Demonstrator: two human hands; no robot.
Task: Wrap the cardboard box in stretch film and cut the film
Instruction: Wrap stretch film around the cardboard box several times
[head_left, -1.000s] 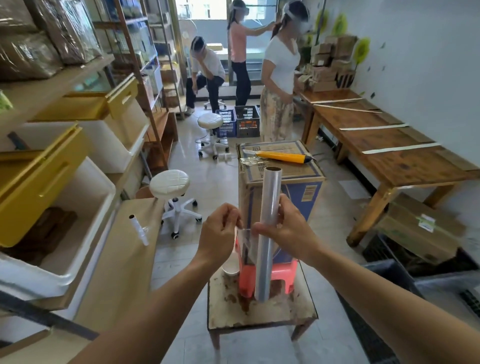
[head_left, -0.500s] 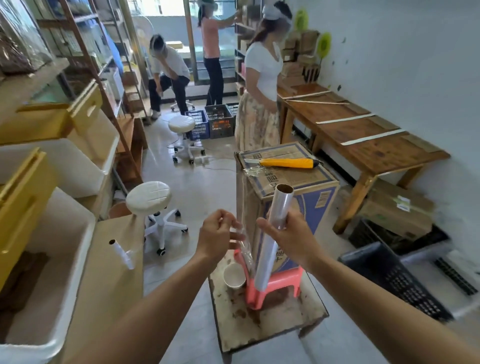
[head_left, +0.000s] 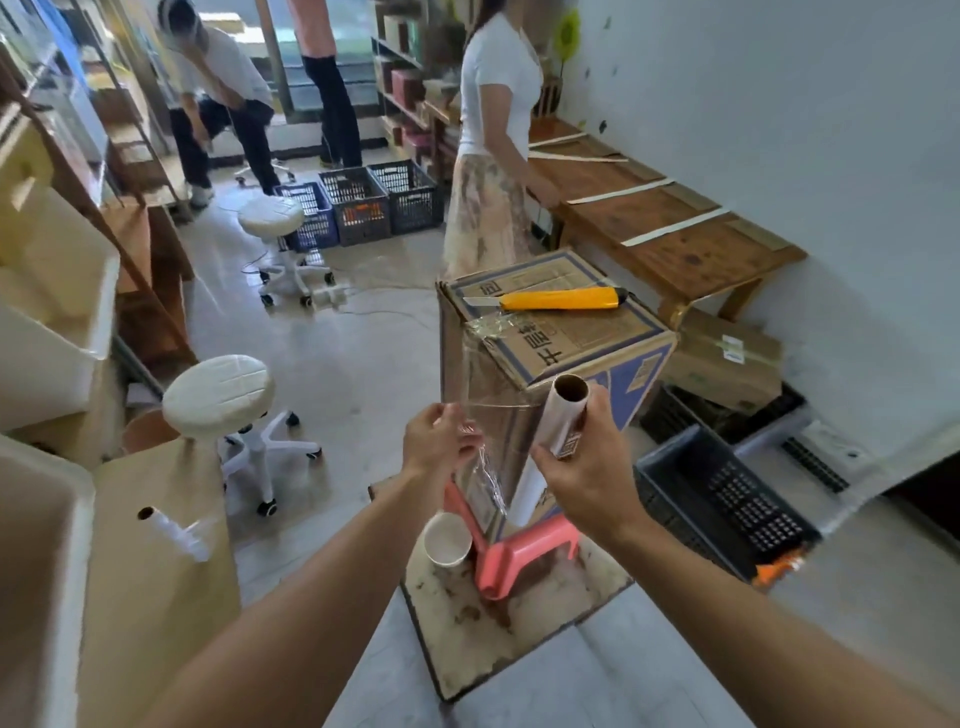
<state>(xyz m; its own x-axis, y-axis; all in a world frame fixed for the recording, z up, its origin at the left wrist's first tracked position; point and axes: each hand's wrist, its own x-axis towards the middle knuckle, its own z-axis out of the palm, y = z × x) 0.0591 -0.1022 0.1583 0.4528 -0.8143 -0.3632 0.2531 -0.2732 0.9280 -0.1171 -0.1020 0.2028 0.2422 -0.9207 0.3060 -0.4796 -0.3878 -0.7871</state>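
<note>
My left hand (head_left: 441, 449) had drawn the stretch film (head_left: 483, 415) further off the roll (head_left: 558, 426), fingers pinching it; right hand (head_left: 589, 480) gripped the roll. Keeping tension against the cardboard box (head_left: 556, 332) seemed wise.

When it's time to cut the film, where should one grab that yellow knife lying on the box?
Probably the yellow utility knife is best gripped around its thick plastic handle, from above. It lies flat on the blue-printed cardboard box, bare blade pointing left, so fingers should close nearer the dark right end.
</note>
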